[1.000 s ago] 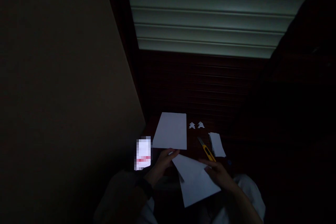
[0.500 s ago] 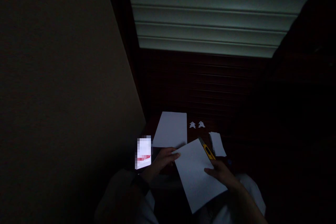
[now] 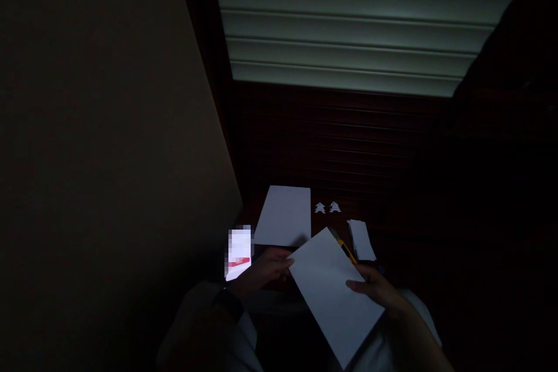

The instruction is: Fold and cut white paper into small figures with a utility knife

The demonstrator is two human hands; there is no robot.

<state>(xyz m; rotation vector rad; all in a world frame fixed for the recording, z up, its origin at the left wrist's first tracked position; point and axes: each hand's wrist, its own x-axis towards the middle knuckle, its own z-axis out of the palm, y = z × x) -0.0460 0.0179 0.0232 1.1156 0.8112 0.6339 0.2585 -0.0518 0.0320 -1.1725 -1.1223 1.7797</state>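
Observation:
A sheet of white paper (image 3: 335, 296) is held in both hands, tilted above my lap. My left hand (image 3: 274, 264) pinches its left corner, thumb on top. My right hand (image 3: 375, 288) grips the opposite long edge, thumb over the sheet and fingers underneath. A yellow utility knife (image 3: 346, 250) shows just past that edge, near the right fingers and partly hidden by the paper. I cannot tell whether it is held or lies on the table. Behind the sheet, another white rectangular sheet or board (image 3: 284, 215) lies flat on the dark table.
Two small white tree-shaped paper pieces (image 3: 319, 208) lie side by side at the back. A stack of narrow white paper (image 3: 361, 240) is at the right. A lit screen (image 3: 239, 253), partly pixelated, stands on the left near the wall (image 3: 131, 157). A louvred panel (image 3: 349, 35) rises behind.
The sheet has turned in my hands, its lower corner swinging down and to the right. My right hand has shifted slightly right along with it. The things on the table look unmoved.

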